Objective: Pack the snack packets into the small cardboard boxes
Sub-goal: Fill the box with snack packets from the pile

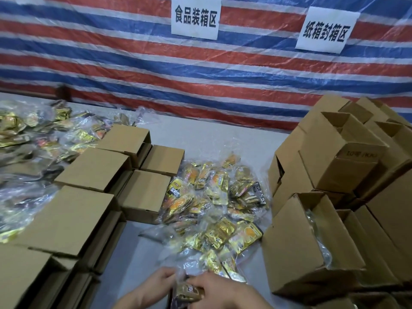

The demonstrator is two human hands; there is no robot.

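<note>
A loose heap of small snack packets lies in the middle of a grey table. The packets are shiny gold and yellow with orange and black print, many sealed in crinkled clear plastic. Closed small cardboard boxes sit in rows on the left of the heap. On the right, plain brown open boxes are stacked; the nearest open box lies tilted toward the heap, with clear wrapping just visible inside. More packets spread across the far left, blurred and hard to tell apart.

Both hands are cut off by the bottom edge of the view. The left hand and right hand meet over one bundle of packets at the near end of the heap, fingers curled around it. The print on that bundle cannot be read. Behind the table hangs a red, white and blue striped tarpaulin bearing two white paper signs.
</note>
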